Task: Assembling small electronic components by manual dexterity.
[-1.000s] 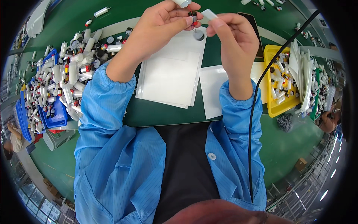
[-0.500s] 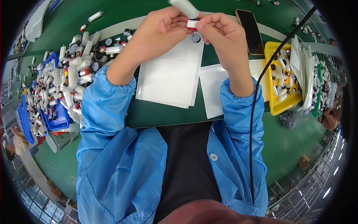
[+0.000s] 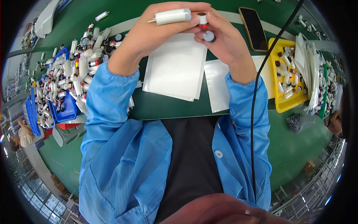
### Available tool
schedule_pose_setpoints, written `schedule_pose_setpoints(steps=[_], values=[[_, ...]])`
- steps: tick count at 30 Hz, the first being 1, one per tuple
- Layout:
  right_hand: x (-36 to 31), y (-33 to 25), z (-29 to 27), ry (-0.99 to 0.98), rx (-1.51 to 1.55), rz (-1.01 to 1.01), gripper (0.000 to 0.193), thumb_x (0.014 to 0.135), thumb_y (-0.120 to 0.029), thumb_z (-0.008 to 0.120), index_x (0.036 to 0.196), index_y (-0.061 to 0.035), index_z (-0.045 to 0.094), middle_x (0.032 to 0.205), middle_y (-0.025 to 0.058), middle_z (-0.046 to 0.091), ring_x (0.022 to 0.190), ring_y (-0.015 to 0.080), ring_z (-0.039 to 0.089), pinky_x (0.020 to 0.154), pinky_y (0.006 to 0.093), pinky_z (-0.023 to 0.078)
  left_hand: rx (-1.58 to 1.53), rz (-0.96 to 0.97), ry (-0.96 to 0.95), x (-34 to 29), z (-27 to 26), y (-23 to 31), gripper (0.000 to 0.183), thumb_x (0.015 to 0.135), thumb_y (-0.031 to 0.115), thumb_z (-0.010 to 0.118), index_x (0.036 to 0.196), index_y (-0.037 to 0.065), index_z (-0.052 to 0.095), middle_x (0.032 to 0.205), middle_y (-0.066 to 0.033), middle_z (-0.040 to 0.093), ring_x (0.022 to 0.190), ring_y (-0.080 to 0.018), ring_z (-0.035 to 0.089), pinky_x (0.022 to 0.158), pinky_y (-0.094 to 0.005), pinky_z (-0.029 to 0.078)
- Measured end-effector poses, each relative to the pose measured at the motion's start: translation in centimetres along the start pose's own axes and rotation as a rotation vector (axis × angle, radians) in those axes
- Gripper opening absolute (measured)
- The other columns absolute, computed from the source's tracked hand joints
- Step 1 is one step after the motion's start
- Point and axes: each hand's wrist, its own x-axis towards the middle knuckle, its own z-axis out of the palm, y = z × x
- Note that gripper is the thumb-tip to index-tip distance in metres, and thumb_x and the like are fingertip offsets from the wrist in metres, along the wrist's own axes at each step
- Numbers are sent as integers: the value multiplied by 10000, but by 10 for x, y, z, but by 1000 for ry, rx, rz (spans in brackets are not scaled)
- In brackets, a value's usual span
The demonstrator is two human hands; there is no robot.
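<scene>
Near the top of the view, my left hand [image 3: 149, 33] has its fingers closed around a white cylinder [image 3: 172, 17] that lies sideways, a thin pale stem at its left end. Just right of that, a small part [image 3: 203, 20] with a dark top, white collar and red band sits upright between the fingers of my right hand [image 3: 227, 41]. A round grey disc [image 3: 209, 36] shows directly below the red band, against the right fingers. The fingertips of both hands meet around the small part. How the disc joins it cannot be seen.
White sheets or bags [image 3: 173, 71] lie under my hands. At left, many white cylinders [image 3: 82, 65] are heaped around blue trays [image 3: 67, 108]. On the right are a phone [image 3: 253, 29], a yellow tray [image 3: 291, 103] of small parts and a black cable [image 3: 257, 86] crossing my right sleeve.
The white cylinder has swung from tilted upright to lying sideways across my left fingers. The small part has turned, and its dark top now shows. The whole view has shifted slightly.
</scene>
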Motion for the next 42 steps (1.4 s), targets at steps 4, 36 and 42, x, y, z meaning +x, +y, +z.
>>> schedule_pose_setpoints(steps=[4,36,42], values=[[-24,-7,8,105,-1372,-27,232,911,-210,662,1053,-32,705,987,111,643,823,192,637,698,330,501,344,-83,97,-18,-45,71,312,948,53,670,1241,-43,629,1186,-134,681,1052,-168,675,889,-280,570],[-31,10,26,214,-1490,-423,450,808,-108,710,1214,-72,518,910,145,669,765,321,682,700,407,555,684,-28,241,42,-113,118,312,1050,252,526,1189,-18,595,1118,-93,648,988,-158,639,888,-298,513],[-25,31,41,53,-761,-679,715,822,-75,793,1403,-18,380,977,101,670,867,220,683,798,344,564,145,41,254,-30,-6,84,356,1088,290,416,1214,-11,560,1221,-165,627,1153,-226,574,1030,-382,441]])
